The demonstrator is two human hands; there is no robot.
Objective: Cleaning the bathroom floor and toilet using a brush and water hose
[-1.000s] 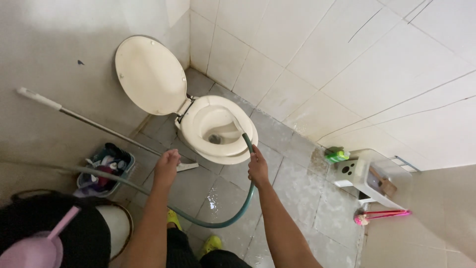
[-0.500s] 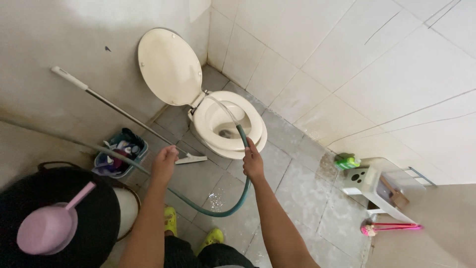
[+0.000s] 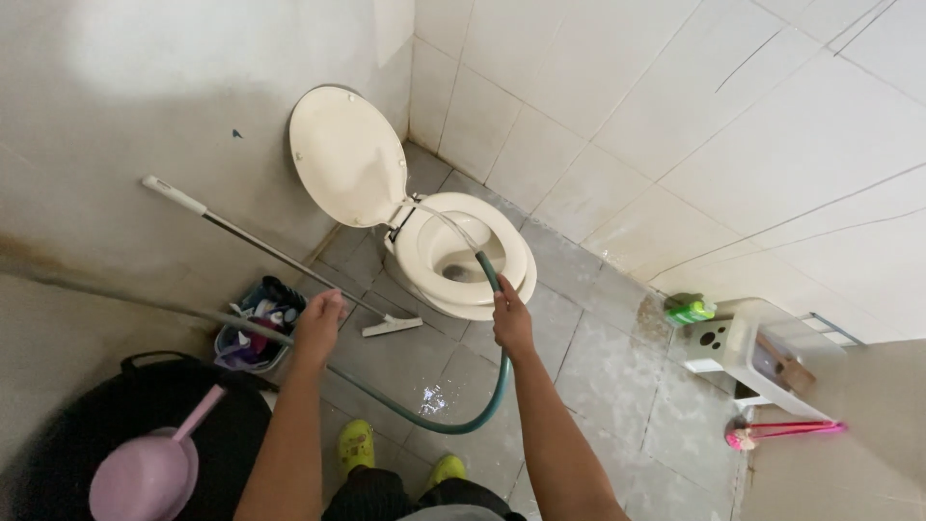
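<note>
- Nearest us, at the lower left, a black tub holds a pale pink dipper with its handle pointing up and to the right; we cannot tell whether there is water in the tub.
- Our yellow shoes stand on the wet grey tiled floor.
- Our left hand has its fingers closed around the green hose where it comes in from the left wall.
- The hose loops down across the floor and rises to our right hand, whose fingers are clamped on it just behind the nozzle end.
- Compared with a second ago, our view has swung left and down, and the right hand stays beside the front rim of the toilet; both grips look unchanged.
- The hose end points over the rim, and a thin stream of water arcs to the back of the bowl, so we judge the rinsing is continuing.
- The toilet lid stands open against the wall.
- A long-handled squeegee leans between wall and floor.
- A small blue basket left of the toilet holds bottles and cloths.
- Farther right, a green bottle lies beside a white stool-like plastic stand, with a pink brush below.
</note>
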